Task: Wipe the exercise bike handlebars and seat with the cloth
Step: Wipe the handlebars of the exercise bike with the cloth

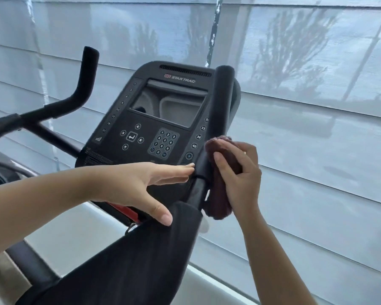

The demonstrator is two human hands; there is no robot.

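— From the head view, where is the cloth?

— The dark red terry cloth (220,204) is bunched in the right hand (240,172). Its fingers are curled round the cloth and hold it against the right side of the black padded right handlebar (220,102), down near where the thick grip narrows to a thinner tube.

— And the other hand?

— The left hand (145,183) holds nothing. Its fingers are straight and together, and the thumb is spread downward. The fingertips (190,166) reach the left side of the same bar, just across it from the cloth. I cannot tell whether they press on it.

— So the bar runs between the two hands?

— Yes, the cloth is on one side and the bare fingers on the other. The thumb hangs over a broad black padded rest (141,260) lower down.

— What else is there?

— The black Star Trac console with keypad and screen (163,119) is just left of the bar. The black bent left handlebar (86,80) is well apart from both hands. Pale grey window blinds (317,106) are behind.
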